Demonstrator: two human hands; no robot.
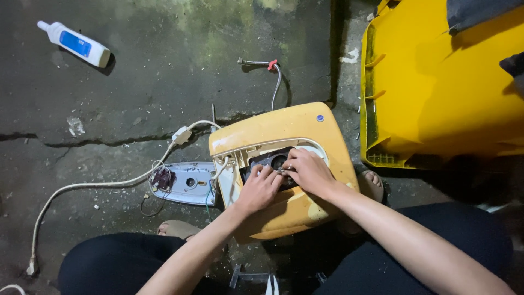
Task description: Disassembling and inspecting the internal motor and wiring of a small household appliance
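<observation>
Yellow plastic casing (305,131) feels stiff, bulky but probably light; my left hand (259,188) and right hand (308,170) pinch a small part (281,171) inside its dark opening.

Two hands at work: left hand (259,188) and right hand (308,170), both on one yellow appliance casing (284,136). One detached white panel (188,183) just left of them. One white cord (98,186). One white squeeze bottle (73,43) far upper left. One large yellow bin (436,93) to the right.
</observation>
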